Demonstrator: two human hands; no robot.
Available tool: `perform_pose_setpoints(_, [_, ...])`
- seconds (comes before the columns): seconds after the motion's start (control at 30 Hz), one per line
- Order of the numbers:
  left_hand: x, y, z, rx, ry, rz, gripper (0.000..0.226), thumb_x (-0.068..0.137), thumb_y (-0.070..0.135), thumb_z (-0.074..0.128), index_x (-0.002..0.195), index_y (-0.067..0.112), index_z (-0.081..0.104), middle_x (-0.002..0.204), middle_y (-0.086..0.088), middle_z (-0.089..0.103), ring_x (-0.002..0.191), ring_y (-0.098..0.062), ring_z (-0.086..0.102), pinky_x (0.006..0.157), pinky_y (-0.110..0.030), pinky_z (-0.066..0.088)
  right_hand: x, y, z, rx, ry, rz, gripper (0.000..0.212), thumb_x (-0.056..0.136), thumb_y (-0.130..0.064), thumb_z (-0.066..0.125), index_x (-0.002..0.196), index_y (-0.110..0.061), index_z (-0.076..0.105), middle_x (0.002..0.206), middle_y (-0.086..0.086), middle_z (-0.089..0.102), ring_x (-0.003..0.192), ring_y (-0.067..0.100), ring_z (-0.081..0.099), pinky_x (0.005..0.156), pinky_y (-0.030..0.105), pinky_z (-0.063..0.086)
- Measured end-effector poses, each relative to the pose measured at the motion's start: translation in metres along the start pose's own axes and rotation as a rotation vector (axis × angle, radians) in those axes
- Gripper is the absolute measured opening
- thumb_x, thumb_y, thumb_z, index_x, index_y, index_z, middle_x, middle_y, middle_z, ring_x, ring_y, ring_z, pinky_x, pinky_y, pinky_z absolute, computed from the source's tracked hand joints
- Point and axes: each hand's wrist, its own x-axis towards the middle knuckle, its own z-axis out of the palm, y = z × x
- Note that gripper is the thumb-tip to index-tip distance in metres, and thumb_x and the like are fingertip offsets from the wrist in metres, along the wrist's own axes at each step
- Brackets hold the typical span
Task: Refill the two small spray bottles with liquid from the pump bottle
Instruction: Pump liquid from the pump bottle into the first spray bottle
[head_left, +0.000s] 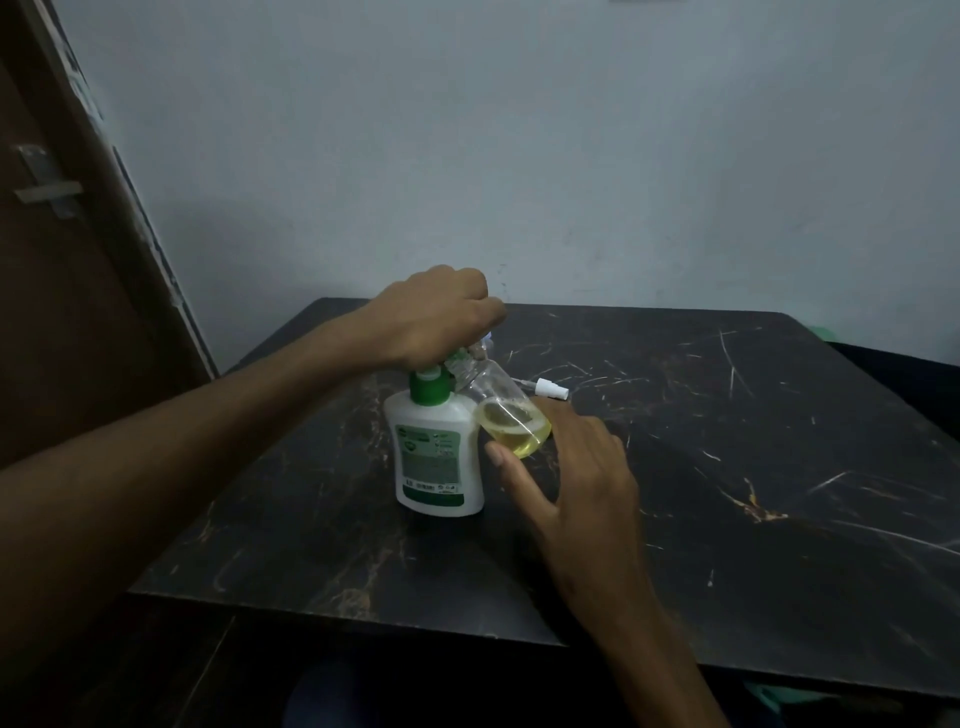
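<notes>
While the left hand (441, 317) curled over the pump bottle (436, 452) at table (727, 467) centre, the right hand (576, 467) pinched a tilted spray bottle (511, 415) at its three o'clock, partly filled. Its sprayer cap (550, 387) lay at one o'clock; no second bottle showed.

The pump bottle (436, 457) bears a green-and-white label, its print too blurred to read.
</notes>
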Motion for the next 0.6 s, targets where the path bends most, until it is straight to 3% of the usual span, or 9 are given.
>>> perform_pose_setpoints(0.07, [0.0002,0.0008,-0.0031,-0.049,0.019,-0.02,0.036,0.109,0.022,0.04,0.074,0.016,0.04,0.085,-0.001,0.043,0.087,-0.025,0.045,0.079,-0.044,0.04,-0.0006,0.0001,0.0003,0.004,-0.004,0.005,0.041,0.098,-0.053,0.058,0.128,-0.025,0.061,0.109,-0.018,0.059,0.097,0.003,0.053,0.086,0.032,0.046])
perform_pose_setpoints(0.23, [0.0035,0.0017,-0.0019,-0.105,0.018,-0.04,0.038,0.105,0.034,0.026,0.081,0.014,0.048,0.089,-0.001,0.043,0.09,-0.025,0.046,0.083,-0.046,0.043,0.0001,-0.0002,0.0011,-0.005,0.007,0.007,0.039,0.098,-0.053,0.057,0.128,-0.028,0.058,0.107,-0.023,0.05,0.096,-0.004,0.046,0.083,0.031,0.048])
perform_pose_setpoints(0.3, [0.0028,0.0015,-0.0004,-0.055,-0.034,-0.016,0.038,0.108,0.029,0.036,0.071,0.022,0.038,0.084,0.004,0.04,0.087,-0.023,0.044,0.081,-0.044,0.041,-0.0004,0.0003,0.0009,-0.003,-0.001,0.006,0.039,0.098,-0.052,0.058,0.128,-0.028,0.059,0.109,-0.022,0.054,0.098,-0.002,0.048,0.084,0.032,0.047])
perform_pose_setpoints(0.4, [0.0026,0.0005,-0.0018,-0.048,-0.033,0.008,0.034,0.096,0.046,0.031,0.071,0.025,0.038,0.085,0.003,0.045,0.084,-0.023,0.045,0.075,-0.041,0.037,-0.0006,0.0001,0.0002,0.005,-0.014,0.015,0.041,0.099,-0.051,0.059,0.13,-0.025,0.062,0.111,-0.015,0.062,0.099,0.002,0.052,0.086,0.033,0.047])
perform_pose_setpoints(0.6, [0.0045,0.0039,-0.0021,-0.12,0.029,-0.05,0.035,0.107,0.035,0.043,0.075,0.021,0.044,0.085,0.003,0.048,0.078,-0.021,0.045,0.073,-0.038,0.033,0.0,-0.0027,-0.0012,0.001,0.019,0.006,0.038,0.098,-0.051,0.059,0.126,-0.026,0.061,0.104,-0.021,0.052,0.094,-0.002,0.046,0.08,0.033,0.048])
